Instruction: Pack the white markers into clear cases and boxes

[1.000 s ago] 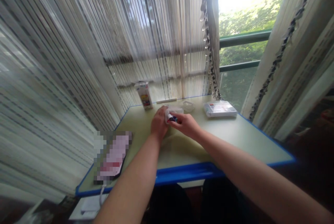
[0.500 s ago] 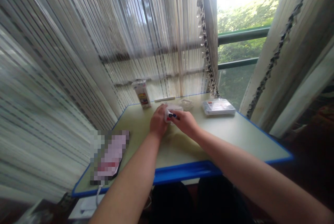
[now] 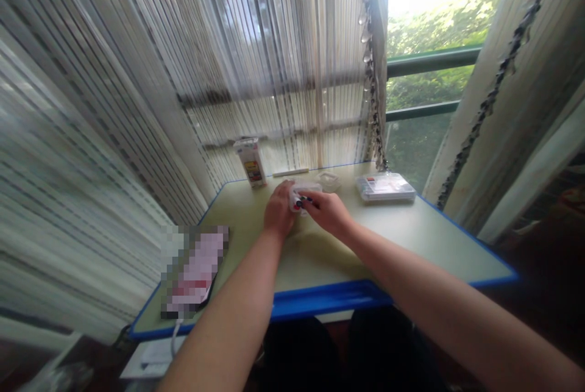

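Note:
At the middle of the table, my left hand (image 3: 280,210) is wrapped along the left side of a small clear plastic box (image 3: 311,186) and steadies it. Inside its near left part lie small white, red and dark-ended pieces (image 3: 299,203) that look like markers. My right hand (image 3: 331,212) reaches over the box from the right, fingertips pinched at a dark blue piece among them. The fingers partly hide that piece. Just behind the box lies a clear lid (image 3: 329,181).
A tall printed carton (image 3: 251,166) stands at the back left, beside a thin white strip (image 3: 290,172). Further right is a flat clear case (image 3: 386,188). A blurred-out phone (image 3: 198,273) with a white cable lies at the left edge of the blue-rimmed table (image 3: 425,245).
The right fingers have shifted slightly over the box, and the white dark-ended piece now sits lower in it. The left hand stays on the box; the whole view has shifted slightly.

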Motion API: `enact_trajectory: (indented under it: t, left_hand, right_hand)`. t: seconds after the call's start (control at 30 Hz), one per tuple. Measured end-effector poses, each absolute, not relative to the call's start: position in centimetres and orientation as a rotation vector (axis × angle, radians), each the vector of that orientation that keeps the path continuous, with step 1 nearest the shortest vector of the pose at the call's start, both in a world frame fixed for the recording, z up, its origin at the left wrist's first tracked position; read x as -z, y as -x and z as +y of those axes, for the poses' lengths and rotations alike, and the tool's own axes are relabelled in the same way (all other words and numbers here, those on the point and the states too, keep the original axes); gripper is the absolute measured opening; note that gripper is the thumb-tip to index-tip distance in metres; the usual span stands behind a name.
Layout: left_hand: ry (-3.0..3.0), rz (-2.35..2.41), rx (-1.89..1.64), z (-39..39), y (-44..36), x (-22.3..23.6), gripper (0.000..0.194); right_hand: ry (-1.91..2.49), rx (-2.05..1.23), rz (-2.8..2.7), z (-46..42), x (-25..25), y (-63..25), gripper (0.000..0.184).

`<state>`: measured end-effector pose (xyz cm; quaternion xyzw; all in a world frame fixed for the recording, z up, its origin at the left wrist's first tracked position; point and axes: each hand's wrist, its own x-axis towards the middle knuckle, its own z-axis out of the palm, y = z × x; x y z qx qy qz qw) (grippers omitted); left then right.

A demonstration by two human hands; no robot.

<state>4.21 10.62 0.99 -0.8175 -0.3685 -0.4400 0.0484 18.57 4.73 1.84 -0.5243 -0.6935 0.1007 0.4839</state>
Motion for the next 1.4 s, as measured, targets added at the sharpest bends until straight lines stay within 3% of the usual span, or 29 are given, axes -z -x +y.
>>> enact_trajectory:
  t: [1.07, 1.4]
  left_hand:
    - [2.501, -1.052, 1.29, 10.6, -4.3, -0.8, 0.043]
    - [2.283, -1.279, 1.557, 11.2, -3.1, -0.8, 0.048]
  right_hand:
    - [1.269, -0.184, -1.705, 4.1, -2.6, -18.3, 0.022]
    - [1.279, -0.11, -1.387, 4.9, -2.8, -20.5, 0.028]
